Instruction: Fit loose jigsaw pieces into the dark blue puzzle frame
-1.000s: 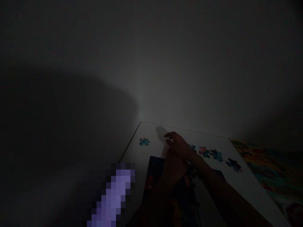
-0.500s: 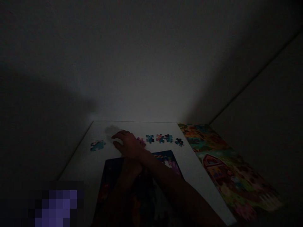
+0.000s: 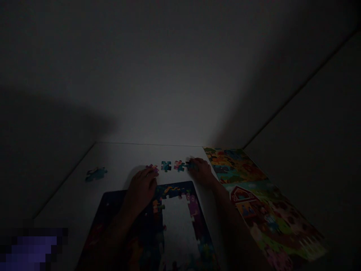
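Dim light, head view. Jigsaw work in progress: dark puzzle tray (image 3: 105, 199) on white tabletop (image 3: 70, 188), coloured pieces (image 3: 176, 192) joined along its top and sides, white centre (image 3: 177, 229) open. Left hand (image 3: 140, 190) low over tray's upper edge, fingers curved, tips on or just beside pink loose piece (image 3: 152, 168); grip not determinable. Right hand (image 3: 200, 171) at end of loose row, fingertips (image 3: 193, 162) at dark teal piece (image 3: 189, 164); pinch or mere touch unclear in this light. Teal piece (image 3: 166, 166) and pink-and-teal pair (image 3: 179, 166) lying between hands, beyond tray. Separate teal piece (image 3: 96, 174) well off to left. Farmyard picture sheet with red barn (image 3: 262, 203) right of tabletop. Judged step: filling frame from loose row. Next move calls for lifting one piece, matching it against open inner edge.
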{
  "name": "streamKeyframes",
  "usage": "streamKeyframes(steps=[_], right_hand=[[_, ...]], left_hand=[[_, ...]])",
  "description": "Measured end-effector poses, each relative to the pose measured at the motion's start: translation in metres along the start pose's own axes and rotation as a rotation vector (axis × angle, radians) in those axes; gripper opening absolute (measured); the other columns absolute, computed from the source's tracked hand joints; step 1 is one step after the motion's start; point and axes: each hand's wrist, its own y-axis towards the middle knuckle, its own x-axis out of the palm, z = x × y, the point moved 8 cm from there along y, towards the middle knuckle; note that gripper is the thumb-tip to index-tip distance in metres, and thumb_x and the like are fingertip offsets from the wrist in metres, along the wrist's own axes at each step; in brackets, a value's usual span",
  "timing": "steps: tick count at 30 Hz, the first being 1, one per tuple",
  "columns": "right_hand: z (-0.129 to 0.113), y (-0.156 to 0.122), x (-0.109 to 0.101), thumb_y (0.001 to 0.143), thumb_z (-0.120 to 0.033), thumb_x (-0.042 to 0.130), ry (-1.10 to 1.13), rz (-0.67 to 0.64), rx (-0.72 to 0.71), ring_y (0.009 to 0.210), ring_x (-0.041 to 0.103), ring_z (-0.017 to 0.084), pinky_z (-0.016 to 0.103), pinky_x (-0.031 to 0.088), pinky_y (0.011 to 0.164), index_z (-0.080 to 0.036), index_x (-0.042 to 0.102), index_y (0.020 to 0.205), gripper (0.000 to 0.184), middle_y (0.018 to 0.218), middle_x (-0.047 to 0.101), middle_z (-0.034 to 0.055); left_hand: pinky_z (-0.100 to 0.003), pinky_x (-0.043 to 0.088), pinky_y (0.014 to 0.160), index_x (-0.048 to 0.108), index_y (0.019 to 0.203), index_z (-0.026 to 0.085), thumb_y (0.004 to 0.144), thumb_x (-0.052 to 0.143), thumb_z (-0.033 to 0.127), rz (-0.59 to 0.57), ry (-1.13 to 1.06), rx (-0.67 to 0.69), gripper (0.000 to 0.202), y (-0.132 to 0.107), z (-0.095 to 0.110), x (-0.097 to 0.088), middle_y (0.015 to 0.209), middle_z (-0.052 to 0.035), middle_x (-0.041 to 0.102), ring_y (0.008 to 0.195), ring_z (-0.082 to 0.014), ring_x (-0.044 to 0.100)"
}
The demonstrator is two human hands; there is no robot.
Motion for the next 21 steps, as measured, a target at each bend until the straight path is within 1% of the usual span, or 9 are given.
streamKeyframes(steps=[2, 4, 7, 9, 13, 15, 17, 19, 21], right_hand=[[-0.001, 0.000, 0.005, 0.086, -0.041, 0.064, -0.077, -0.015, 0.034, 0.125, 0.053, 0.032, 0.045, 0.041, 0.103, -0.024, 0.058, 0.137, 0.054, 0.141, 0.056, 0.0134], [0.000, 0.000, 0.006, 0.085, -0.043, 0.066, -0.095, -0.007, 0.047, 0.123, 0.054, 0.032, 0.043, 0.041, 0.102, -0.022, 0.059, 0.135, 0.055, 0.140, 0.056, 0.0144], [0.002, -0.001, 0.003, 0.083, -0.041, 0.068, -0.061, 0.026, 0.039, 0.119, 0.055, 0.030, 0.038, 0.042, 0.098, -0.019, 0.062, 0.127, 0.050, 0.132, 0.060, 0.0147], [0.004, -0.002, 0.001, 0.080, -0.040, 0.070, -0.027, 0.045, 0.059, 0.114, 0.057, 0.028, 0.036, 0.042, 0.094, -0.016, 0.064, 0.120, 0.047, 0.126, 0.062, 0.0151], [0.001, -0.003, 0.000, 0.079, -0.037, 0.070, 0.012, 0.055, 0.118, 0.111, 0.058, 0.027, 0.036, 0.041, 0.093, -0.018, 0.065, 0.107, 0.035, 0.118, 0.065, 0.0126], [-0.001, -0.005, 0.000, 0.080, -0.037, 0.068, 0.015, 0.051, 0.137, 0.112, 0.058, 0.027, 0.038, 0.040, 0.093, -0.019, 0.064, 0.110, 0.035, 0.118, 0.065, 0.0113], [-0.001, -0.007, -0.002, 0.080, -0.038, 0.068, 0.001, 0.052, 0.163, 0.118, 0.056, 0.030, 0.040, 0.039, 0.096, -0.020, 0.060, 0.120, 0.045, 0.124, 0.064, 0.0125], [0.001, -0.010, -0.004, 0.081, -0.042, 0.069, -0.028, 0.057, 0.180, 0.125, 0.051, 0.033, 0.044, 0.038, 0.099, -0.019, 0.057, 0.128, 0.054, 0.133, 0.059, 0.0153], [0.003, -0.013, -0.007, 0.081, -0.047, 0.068, -0.053, 0.064, 0.182, 0.128, 0.049, 0.035, 0.046, 0.036, 0.102, -0.018, 0.059, 0.125, 0.053, 0.137, 0.057, 0.0166]], left_hand=[[-0.048, 0.048, 0.106, 0.073, 0.104, 0.020, 0.091, 0.045, 0.022, -0.003, -0.009, 0.013, 0.031, 0.001, 0.000, -0.001, 0.124, -0.0095, 0.069, 0.119, -0.0260, 0.061], [-0.048, 0.049, 0.105, 0.073, 0.103, 0.021, 0.090, 0.045, 0.022, -0.003, -0.008, 0.020, 0.031, 0.002, 0.002, -0.004, 0.123, -0.0088, 0.069, 0.118, -0.0261, 0.062], [-0.049, 0.050, 0.104, 0.073, 0.102, 0.022, 0.089, 0.047, 0.022, -0.006, 0.000, 0.019, 0.030, 0.004, 0.003, -0.007, 0.120, -0.0073, 0.071, 0.116, -0.0260, 0.064], [-0.049, 0.051, 0.103, 0.073, 0.102, 0.023, 0.089, 0.047, 0.022, -0.009, -0.002, 0.019, 0.029, 0.004, 0.004, -0.008, 0.120, -0.0067, 0.071, 0.115, -0.0258, 0.064], [-0.049, 0.051, 0.103, 0.073, 0.102, 0.022, 0.089, 0.048, 0.021, -0.009, -0.019, 0.014, 0.029, 0.004, 0.004, -0.009, 0.118, -0.0071, 0.072, 0.114, -0.0258, 0.064], [-0.048, 0.051, 0.103, 0.073, 0.103, 0.022, 0.088, 0.048, 0.020, -0.012, -0.027, 0.005, 0.029, 0.004, 0.005, -0.009, 0.116, -0.0070, 0.073, 0.113, -0.0254, 0.065], [-0.047, 0.051, 0.104, 0.073, 0.103, 0.023, 0.088, 0.049, 0.019, -0.010, -0.043, 0.000, 0.029, 0.004, 0.005, -0.011, 0.115, -0.0061, 0.073, 0.113, -0.0245, 0.065], [-0.046, 0.051, 0.104, 0.073, 0.104, 0.023, 0.089, 0.048, 0.018, -0.007, -0.066, -0.001, 0.029, 0.003, 0.006, -0.012, 0.117, -0.0052, 0.073, 0.114, -0.0232, 0.065], [-0.045, 0.051, 0.104, 0.072, 0.105, 0.023, 0.090, 0.047, 0.018, -0.007, -0.086, -0.003, 0.029, 0.002, 0.007, -0.013, 0.118, -0.0048, 0.073, 0.115, -0.0224, 0.065]])
